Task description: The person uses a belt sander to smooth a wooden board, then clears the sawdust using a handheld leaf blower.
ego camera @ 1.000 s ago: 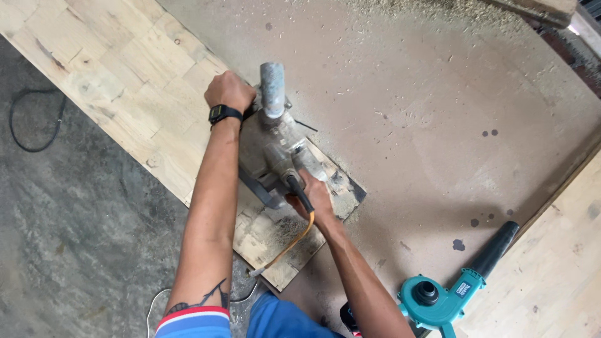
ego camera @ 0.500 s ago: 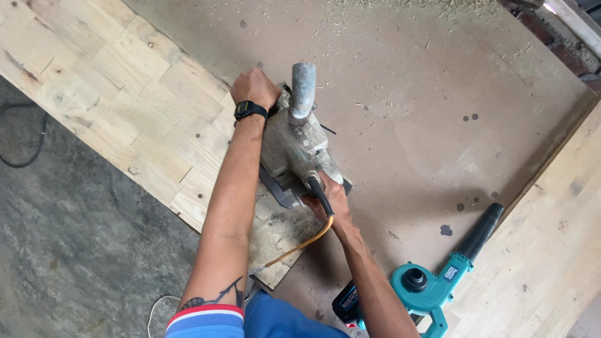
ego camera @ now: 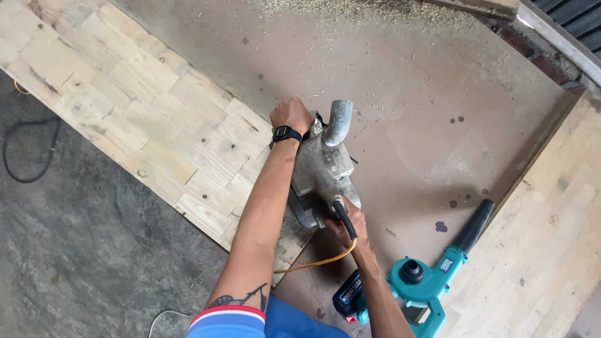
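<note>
Dusty grey planer (ego camera: 322, 172) gripped: left hand (ego camera: 291, 116) fisted on front knob, right hand (ego camera: 347, 222) round rear handle; base hidden over wooden panel (ego camera: 144, 119).

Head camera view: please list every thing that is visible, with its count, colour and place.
power planer: one, dusty grey, on the end of the wooden panel
wooden panel: one, pale patchwork wood, lying diagonally at the left
brown board: one, brown, under the planer, centre and right
blower: one, teal and black, bottom right
orange cord: one, trailing from the planer's rear
black cable: one, on the grey floor, far left
wristwatch: one, black, left wrist
left hand: on the planer's front
right hand: gripping the rear handle
</note>
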